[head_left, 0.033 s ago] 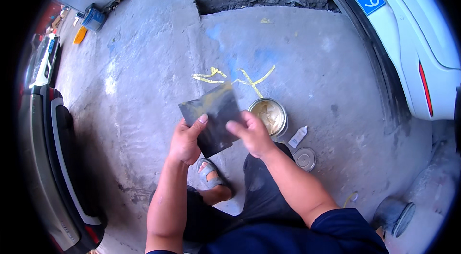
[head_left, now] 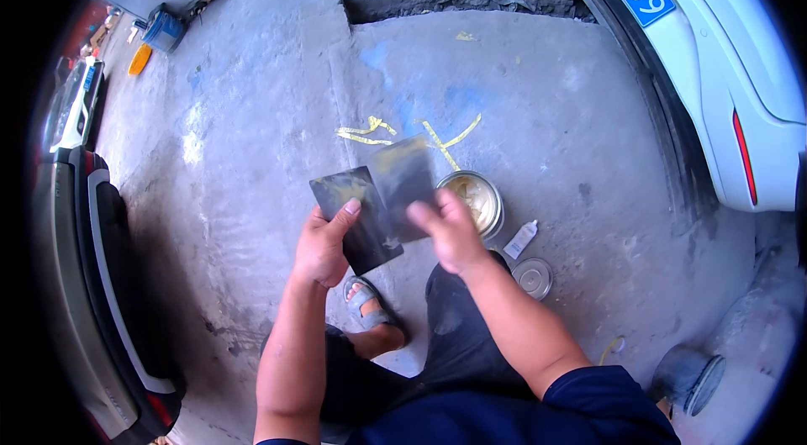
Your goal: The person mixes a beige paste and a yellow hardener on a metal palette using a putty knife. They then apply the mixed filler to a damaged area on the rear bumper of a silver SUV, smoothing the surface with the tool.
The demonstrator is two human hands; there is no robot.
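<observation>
- Dark, smeared plate pinched in the left hand, thumb flat on its face.
- Second dark plate, blurred, held in the right hand; yellowish smear toward its far end; overlaps the first in view, contact cannot be told.
- Open tin of cream paste just beside right hand, to its right.
- White tube farther right of that hand, grey round lid nearer the body.
- Yellow strips on floor, beyond both hands.
- White car well right of right hand.
</observation>
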